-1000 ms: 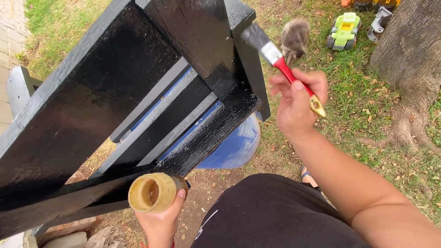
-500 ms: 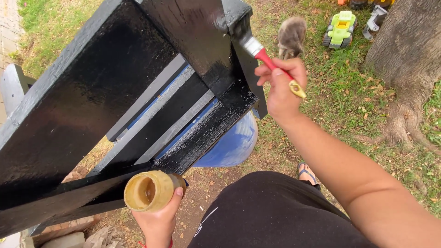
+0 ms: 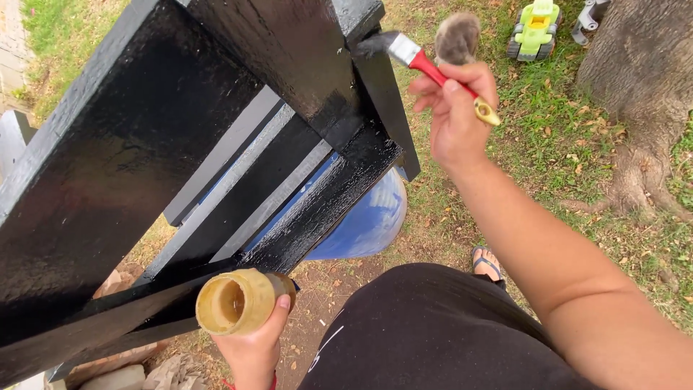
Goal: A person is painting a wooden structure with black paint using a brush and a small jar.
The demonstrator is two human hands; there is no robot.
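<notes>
While your right hand (image 3: 456, 115) was clenched round the red-handled paintbrush (image 3: 422, 61), the bristles sat right on the upper edge of the black wooden frame (image 3: 144, 144), up at the corner where the narrow side board drops away. Left hand (image 3: 253, 347) was wrapped around a yellowish cup (image 3: 234, 302), tipped on its side with the mouth facing you, held low just below the frame's bottom rail. I couldn't tell if there was paint in it.

Honestly, the broad faces looked wet and glossy already, so my take is that the edges and corners were where care counted. I'd have gone light on the brush there, pulling along the board rather than dabbing, since a loaded brush on an edge tends to leave runs down the side. Grey unpainted slats (image 3: 238, 155) showed between the black ones, with a blue barrel (image 3: 368, 220) underneath, so drips would probably have landed on that. Also, that tipped cup looked like a spill risk to me.
</notes>
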